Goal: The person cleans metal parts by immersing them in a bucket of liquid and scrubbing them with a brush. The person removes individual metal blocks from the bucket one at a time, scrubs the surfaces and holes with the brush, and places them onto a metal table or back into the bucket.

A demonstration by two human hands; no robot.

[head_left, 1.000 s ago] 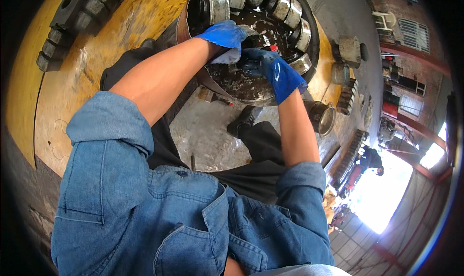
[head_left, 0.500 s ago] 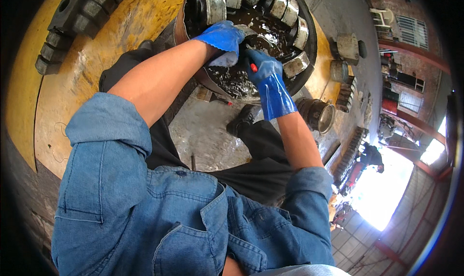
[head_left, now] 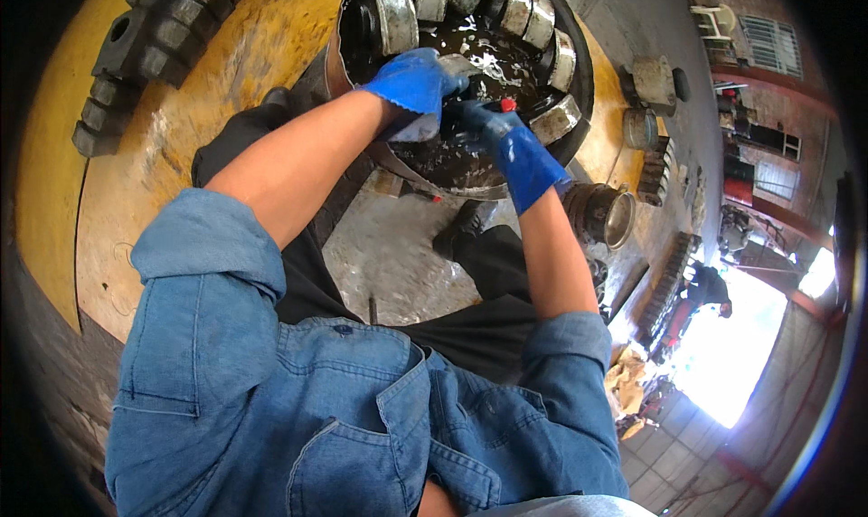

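Observation:
Both my hands wear blue rubber gloves over a round tub of dark, wet liquid. My left hand is closed on a greyish metal piece, which shows only in part beyond the fingers. Close beside it, my right hand grips a tool with a red handle end; its working end is hidden, so its kind does not show. Several worn metal blocks with curved faces, among them one at the right and one at the upper left, line the tub's inner edge.
Dark metal blocks stand in a row on the yellow, stained board at left. A metal ring-shaped part lies right of the tub, with more blocks beyond. My shoe is below the tub. Another person is far right.
My right hand has turned, and the red handle end has swung up and to the right. My left hand has shifted slightly down, still holding the metal piece.

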